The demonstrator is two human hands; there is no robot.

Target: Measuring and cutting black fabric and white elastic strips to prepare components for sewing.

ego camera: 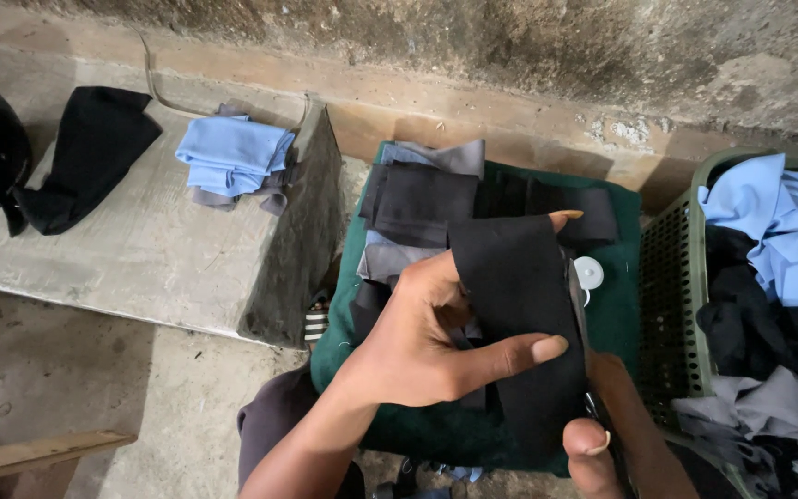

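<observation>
The left hand [427, 342] pinches a black fabric strip [519, 314] between thumb and fingers, held over the green cloth [616, 314]; the right hand [602, 434] closes on its lower edge, apparently with scissors. Sorting looks partway done — three small piles lie out: black and grey pieces [417, 199], blue ones [233, 152], one black [90, 152] — while the green basket [671, 296] remains full

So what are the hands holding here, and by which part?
The left hand pinches a black fabric strip near its middle. The right hand grips the strip's lower end, apparently alongside scissors.
</observation>
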